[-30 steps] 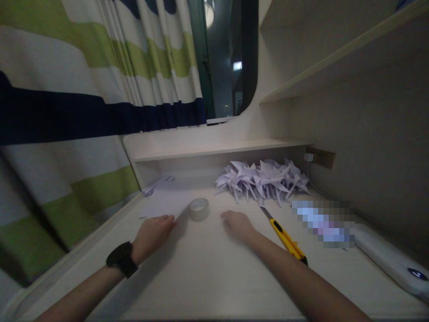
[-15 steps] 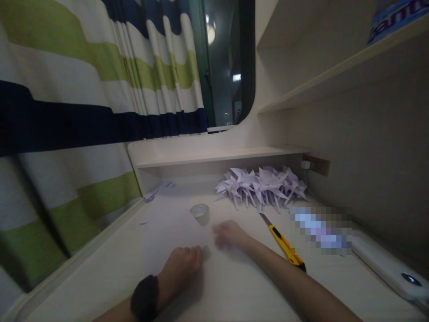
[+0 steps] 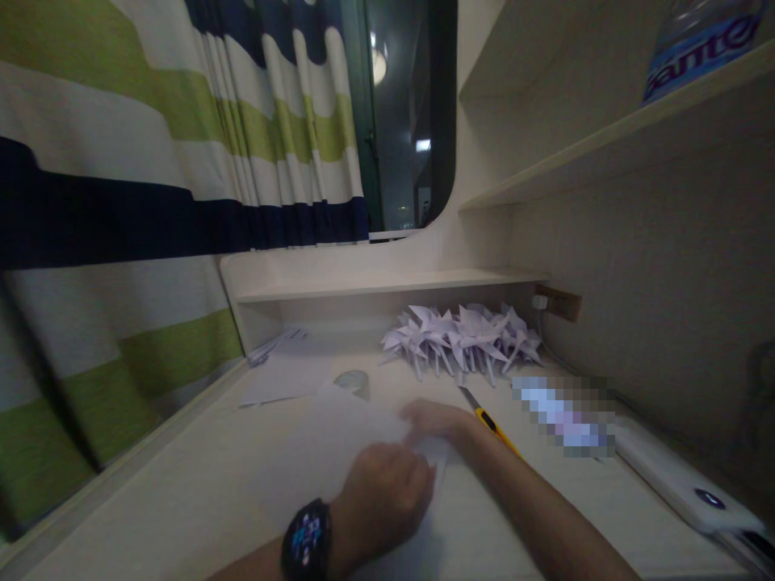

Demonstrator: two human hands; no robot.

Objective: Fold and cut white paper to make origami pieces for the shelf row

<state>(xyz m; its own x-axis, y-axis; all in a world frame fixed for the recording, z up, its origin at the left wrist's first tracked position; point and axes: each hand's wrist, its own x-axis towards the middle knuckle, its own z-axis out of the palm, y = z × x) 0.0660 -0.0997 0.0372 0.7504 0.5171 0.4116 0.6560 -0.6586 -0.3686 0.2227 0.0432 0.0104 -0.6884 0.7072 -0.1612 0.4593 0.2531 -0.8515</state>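
Left hand (image 3: pixel 381 496) (watch on the wrist) grips the near edge of a white paper sheet (image 3: pixel 339 432) lying on the desk (image 3: pixel 182 484); right hand (image 3: pixel 439 420) pinches its far corner. Risk noted: the utility knife (image 3: pixel 488 420) lies just beside the right forearm, so a sideways sweep could catch its blade.

The left hand (image 3: pixel 381 500) covers the near edge of the paper sheet (image 3: pixel 339 436), so its grip there cannot be told, and the sheet hides most of the tape roll (image 3: pixel 353 381). The right hand (image 3: pixel 439 424) covers the yellow knife (image 3: pixel 490 424) handle. A pixelated patch (image 3: pixel 563 415) on the worktop (image 3: pixel 182 492) conceals something, and the upper frame edge crops the bottle (image 3: pixel 702 40).
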